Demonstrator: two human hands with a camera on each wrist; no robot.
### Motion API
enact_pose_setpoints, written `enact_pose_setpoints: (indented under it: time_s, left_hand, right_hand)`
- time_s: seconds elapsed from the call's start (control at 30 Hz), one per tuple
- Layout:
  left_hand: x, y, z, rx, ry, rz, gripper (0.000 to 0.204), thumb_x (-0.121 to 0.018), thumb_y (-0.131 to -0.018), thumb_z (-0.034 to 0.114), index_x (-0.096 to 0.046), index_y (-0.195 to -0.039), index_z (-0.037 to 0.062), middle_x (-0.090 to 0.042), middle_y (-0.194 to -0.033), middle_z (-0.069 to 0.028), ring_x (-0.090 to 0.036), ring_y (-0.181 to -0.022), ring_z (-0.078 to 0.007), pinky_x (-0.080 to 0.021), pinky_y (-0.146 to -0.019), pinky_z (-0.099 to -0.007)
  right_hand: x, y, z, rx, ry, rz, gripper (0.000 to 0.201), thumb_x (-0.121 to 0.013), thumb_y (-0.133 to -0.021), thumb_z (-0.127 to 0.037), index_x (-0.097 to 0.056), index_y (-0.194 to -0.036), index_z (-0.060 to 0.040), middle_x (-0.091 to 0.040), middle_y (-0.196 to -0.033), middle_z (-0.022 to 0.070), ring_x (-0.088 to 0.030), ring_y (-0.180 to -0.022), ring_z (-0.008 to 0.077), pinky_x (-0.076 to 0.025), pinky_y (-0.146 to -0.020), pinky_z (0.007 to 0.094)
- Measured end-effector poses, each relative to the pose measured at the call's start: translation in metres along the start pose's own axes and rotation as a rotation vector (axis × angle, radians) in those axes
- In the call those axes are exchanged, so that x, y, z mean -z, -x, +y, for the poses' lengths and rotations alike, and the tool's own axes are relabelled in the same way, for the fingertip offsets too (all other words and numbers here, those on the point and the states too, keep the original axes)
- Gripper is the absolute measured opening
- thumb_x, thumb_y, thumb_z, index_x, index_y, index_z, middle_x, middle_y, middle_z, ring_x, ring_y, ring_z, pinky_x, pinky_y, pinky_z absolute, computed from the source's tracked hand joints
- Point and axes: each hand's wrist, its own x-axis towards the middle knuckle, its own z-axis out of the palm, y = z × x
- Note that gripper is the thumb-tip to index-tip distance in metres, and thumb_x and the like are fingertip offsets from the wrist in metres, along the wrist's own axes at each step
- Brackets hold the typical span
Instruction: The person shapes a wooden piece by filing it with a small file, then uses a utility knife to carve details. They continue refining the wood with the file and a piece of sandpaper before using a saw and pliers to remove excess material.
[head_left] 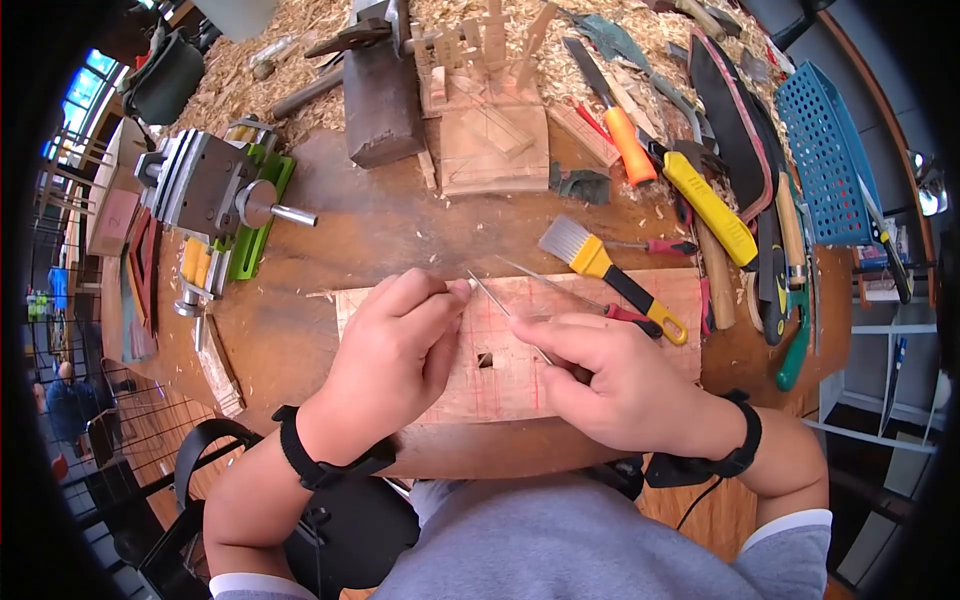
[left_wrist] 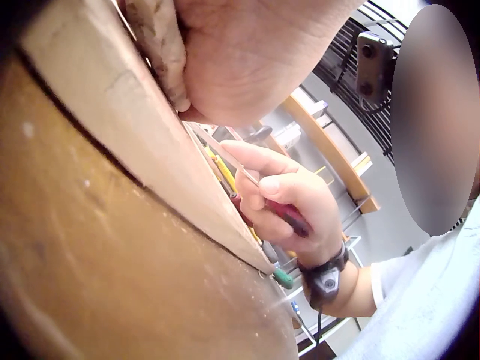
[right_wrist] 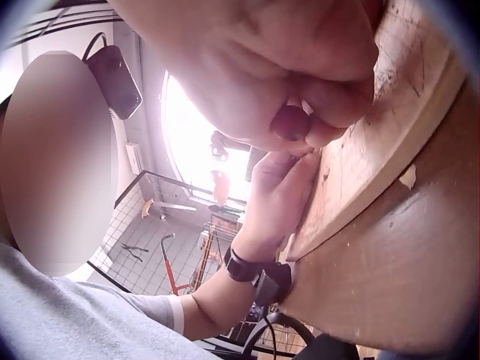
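Observation:
In the head view, a pale wooden board [head_left: 515, 385] marked with red lines lies at the bench's near edge, with a small square hole in it. My right hand [head_left: 625, 375] grips a needle file [head_left: 490, 295] by its red and black handle, which shows in the left wrist view. The file's thin metal shaft points up and left over the board. Just left of its tip, my left hand [head_left: 395, 345] pinches a small pale piece of wood [head_left: 472, 284] between thumb and forefinger, mostly hidden by the fingers. Both hands are low over the board.
A brush [head_left: 610, 275] and a second red-handled file [head_left: 630, 315] lie on the board's right. Beyond are a yellow cutter [head_left: 710, 210], an orange-handled tool [head_left: 630, 145] and a blue basket [head_left: 825, 150]. A metal vise [head_left: 205, 185] stands left. Shavings [head_left: 300, 65] cover the far side.

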Motion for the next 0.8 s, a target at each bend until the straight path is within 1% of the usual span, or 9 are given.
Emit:
enact_pose_setpoints:
  time_s: [0.07, 0.2, 0.27, 0.37, 0.57, 0.7, 0.77, 0.8]
  left_hand:
    - [-0.002, -0.003, 0.002, -0.018, 0.006, 0.002, 0.027, -0.066, -0.079, -0.008, -0.066, -0.105, -0.0017, -0.060, -0.092, -0.0137, -0.061, -0.081, -0.0323, -0.051, -0.072, -0.0394]
    - [-0.002, -0.001, 0.003, 0.014, 0.007, 0.010, 0.027, -0.066, -0.079, -0.008, -0.066, -0.105, -0.0022, -0.059, -0.091, -0.0142, -0.061, -0.082, -0.0324, -0.051, -0.072, -0.0396]
    - [-0.002, 0.000, 0.004, 0.012, 0.007, 0.010, 0.027, -0.066, -0.079, -0.008, -0.066, -0.105, -0.0023, -0.059, -0.090, -0.0142, -0.061, -0.081, -0.0323, -0.051, -0.072, -0.0396]
    - [-0.002, -0.003, 0.006, 0.034, 0.007, 0.004, 0.027, -0.066, -0.079, -0.008, -0.066, -0.106, -0.0026, -0.059, -0.090, -0.0143, -0.061, -0.082, -0.0322, -0.051, -0.072, -0.0395]
    - [-0.003, -0.002, 0.004, 0.019, 0.003, 0.002, 0.028, -0.066, -0.079, -0.008, -0.065, -0.106, -0.0031, -0.059, -0.092, -0.0144, -0.061, -0.083, -0.0324, -0.051, -0.073, -0.0398]
    - [-0.003, -0.001, 0.005, 0.040, 0.000, 0.001, 0.028, -0.065, -0.079, -0.008, -0.065, -0.106, -0.0029, -0.059, -0.092, -0.0145, -0.061, -0.083, -0.0327, -0.051, -0.073, -0.0397]
    - [-0.002, 0.000, 0.004, 0.039, 0.000, 0.005, 0.028, -0.065, -0.079, -0.008, -0.065, -0.107, -0.0027, -0.059, -0.092, -0.0146, -0.061, -0.083, -0.0329, -0.051, -0.073, -0.0397]
    - [-0.002, 0.000, 0.006, 0.046, -0.006, 0.001, 0.028, -0.065, -0.079, -0.008, -0.065, -0.106, -0.0026, -0.060, -0.093, -0.0146, -0.061, -0.083, -0.0331, -0.051, -0.073, -0.0398]
  right_hand:
    - [-0.004, -0.002, -0.004, -0.027, -0.010, 0.023, 0.044, -0.056, -0.084, -0.002, -0.060, -0.126, 0.0099, -0.062, -0.083, 0.0237, -0.063, -0.071, 0.0332, -0.050, -0.068, 0.0386]
    - [-0.014, 0.001, -0.004, -0.053, -0.065, 0.059, 0.044, -0.056, -0.085, -0.001, -0.058, -0.128, 0.0102, -0.061, -0.083, 0.0233, -0.063, -0.069, 0.0303, -0.049, -0.065, 0.0378]
    - [-0.016, 0.006, -0.006, -0.093, -0.163, 0.080, 0.045, -0.055, -0.086, 0.000, -0.056, -0.130, 0.0102, -0.061, -0.083, 0.0225, -0.063, -0.069, 0.0275, -0.049, -0.064, 0.0365]
    - [-0.021, -0.001, -0.005, -0.091, -0.146, 0.085, 0.046, -0.056, -0.086, 0.001, -0.056, -0.131, 0.0097, -0.062, -0.084, 0.0221, -0.063, -0.069, 0.0259, -0.049, -0.063, 0.0355]
    - [-0.023, 0.006, -0.007, -0.108, -0.175, 0.091, 0.047, -0.057, -0.086, 0.000, -0.054, -0.133, 0.0093, -0.060, -0.080, 0.0198, -0.061, -0.067, 0.0248, -0.049, -0.063, 0.0353]
    - [-0.026, 0.005, -0.007, -0.099, -0.176, 0.090, 0.048, -0.057, -0.087, -0.001, -0.054, -0.133, 0.0092, -0.059, -0.079, 0.0188, -0.060, -0.066, 0.0247, -0.049, -0.063, 0.0353]
    - [-0.026, 0.009, -0.009, -0.191, -0.223, 0.065, 0.047, -0.057, -0.087, -0.001, -0.053, -0.133, 0.0102, -0.059, -0.080, 0.0187, -0.061, -0.067, 0.0245, -0.049, -0.063, 0.0353]
    - [-0.029, 0.007, -0.009, -0.194, -0.226, 0.070, 0.047, -0.057, -0.087, -0.001, -0.053, -0.133, 0.0102, -0.059, -0.080, 0.0187, -0.061, -0.067, 0.0245, -0.049, -0.063, 0.0353]
